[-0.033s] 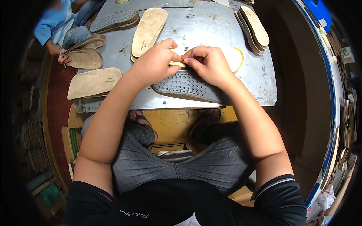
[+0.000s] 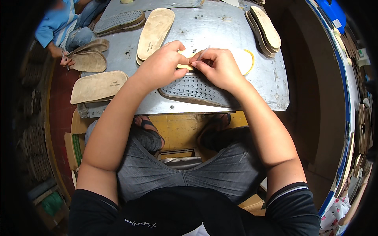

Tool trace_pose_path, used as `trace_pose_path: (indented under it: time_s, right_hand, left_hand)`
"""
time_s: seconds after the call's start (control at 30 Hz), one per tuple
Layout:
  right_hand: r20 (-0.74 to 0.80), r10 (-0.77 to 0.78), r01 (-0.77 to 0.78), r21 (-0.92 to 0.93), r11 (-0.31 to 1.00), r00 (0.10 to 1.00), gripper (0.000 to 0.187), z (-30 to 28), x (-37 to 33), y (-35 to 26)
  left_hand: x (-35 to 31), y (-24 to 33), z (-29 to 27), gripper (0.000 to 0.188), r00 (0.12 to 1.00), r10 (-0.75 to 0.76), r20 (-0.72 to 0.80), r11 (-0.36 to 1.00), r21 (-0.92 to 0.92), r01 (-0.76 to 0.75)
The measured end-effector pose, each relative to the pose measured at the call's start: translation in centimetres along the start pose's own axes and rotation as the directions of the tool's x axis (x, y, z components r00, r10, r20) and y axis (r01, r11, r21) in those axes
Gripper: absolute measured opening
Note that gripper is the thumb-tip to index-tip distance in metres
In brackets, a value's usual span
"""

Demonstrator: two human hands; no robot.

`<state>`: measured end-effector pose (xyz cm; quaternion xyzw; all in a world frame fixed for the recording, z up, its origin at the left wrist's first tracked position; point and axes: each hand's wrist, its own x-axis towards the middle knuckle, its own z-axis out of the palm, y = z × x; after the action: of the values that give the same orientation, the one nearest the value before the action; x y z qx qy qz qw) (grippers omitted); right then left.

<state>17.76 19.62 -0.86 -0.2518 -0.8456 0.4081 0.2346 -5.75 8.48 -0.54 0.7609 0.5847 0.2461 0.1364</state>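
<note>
Over the table's near middle my two hands meet. My left hand [image 2: 165, 65] is closed, thumb and forefinger at the edge of a small pale yellow piece [image 2: 184, 67], mostly hidden by the fingers. My right hand [image 2: 220, 67] pinches a thin whitish stick [image 2: 204, 52], its lower end hidden by the fingertips. Just below both hands lies a grey sole with rows of holes [image 2: 197, 89], its brown edge toward me. Behind the right hand is a white disc with a yellow rim [image 2: 242, 61]. Beyond my left hand rests a beige insole [image 2: 155, 33].
The metal table [image 2: 220, 29] also carries a beige insole [image 2: 98, 87] at left, a grey perforated sole [image 2: 120, 21] at far left and stacked insoles [image 2: 265, 33] at right. A co-worker's hand [image 2: 67, 61] is beside brown soles [image 2: 88, 59].
The white stick tilts very slightly differently in my right hand. The soles by the co-worker have shifted a little to the left. My left hand looks unmoved.
</note>
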Motion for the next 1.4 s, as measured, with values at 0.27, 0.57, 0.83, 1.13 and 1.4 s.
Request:
trace_pose_path:
  time_s: [0.27, 0.57, 0.83, 1.13, 1.4]
  right_hand:
    - [-0.187, 0.098, -0.118, -0.098, 0.988, 0.977, 0.016, -3.7, -0.3, -0.2]
    - [-0.286, 0.193, -0.309, -0.448, 0.839, 0.939, 0.034, -9.0, -2.1, 3.9]
    - [-0.119, 0.244, -0.215, 0.216, 0.952, 0.962, 0.023, -17.0, -4.4, 1.4]
    - [0.081, 0.360, -0.356, -0.057, 0.933, 0.930, 0.029, -12.8, -9.7, -1.2]
    - [-0.330, 0.301, -0.410, -0.340, 0.847, 0.895, 0.031, -9.0, -8.3, 2.0]
  left_hand:
    - [-0.2, 0.6, -0.3, 0.039, 0.999, -0.044, -0.010, 0.994, 0.096, 0.045]
    - [0.3, 2.2, -1.3, 0.075, 0.992, -0.028, -0.124, 0.999, 0.034, 0.032]
    - [0.1, 3.9, -1.0, 0.062, 0.976, -0.026, -0.216, 0.998, -0.065, 0.012]
    - [-7.6, 5.0, -2.8, 0.058, 0.994, -0.037, 0.105, 0.999, 0.004, 0.037]
    - [-8.3, 5.7, -2.0, 0.061, 0.986, -0.134, 0.097, 0.991, 0.004, 0.135]
